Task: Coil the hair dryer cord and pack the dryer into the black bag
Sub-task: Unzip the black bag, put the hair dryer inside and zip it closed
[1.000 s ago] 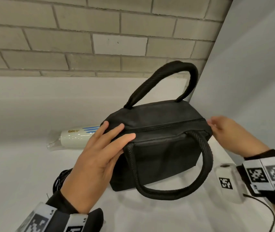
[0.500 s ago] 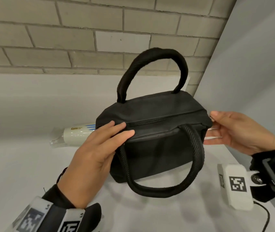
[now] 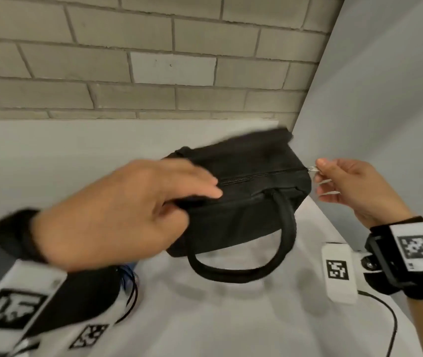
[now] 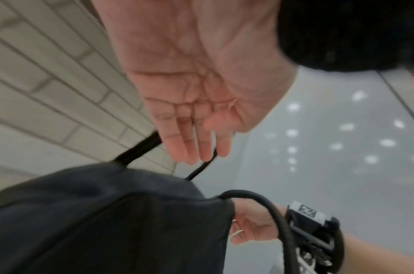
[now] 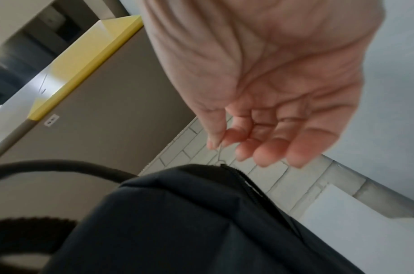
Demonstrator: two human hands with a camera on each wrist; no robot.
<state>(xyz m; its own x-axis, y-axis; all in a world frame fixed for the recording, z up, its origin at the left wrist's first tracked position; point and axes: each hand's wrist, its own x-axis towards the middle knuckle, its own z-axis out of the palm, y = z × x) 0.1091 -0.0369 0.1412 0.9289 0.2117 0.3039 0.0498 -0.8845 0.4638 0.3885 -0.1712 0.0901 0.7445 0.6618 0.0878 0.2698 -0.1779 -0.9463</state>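
Note:
The black bag [image 3: 251,202] stands on the white table, its zipper [image 3: 256,176] closed along the top. The far handle lies flopped and blurred across the back. The near handle [image 3: 286,240] hangs down the front. My left hand [image 3: 195,194] is blurred over the bag's left end, fingers straight; the left wrist view shows the palm [image 4: 196,111] open above the bag [image 4: 107,222]. My right hand [image 3: 320,171] pinches the small metal zipper pull [image 3: 313,169] at the right end, also seen between thumb and forefinger [image 5: 219,146]. My left forearm hides the dryer; only a black cord loop [image 3: 131,292] shows.
A brick wall [image 3: 153,60] runs behind the table, and a grey panel [image 3: 385,99] closes off the right side close to the bag. A white tagged box [image 3: 338,271] and a thin cable [image 3: 390,318] hang from my right wrist.
The bag's far handle has dropped from upright to lying down. My right hand now pinches the zipper pull. My left hand has shifted, blurred, over the bag's left end and covers the dryer.

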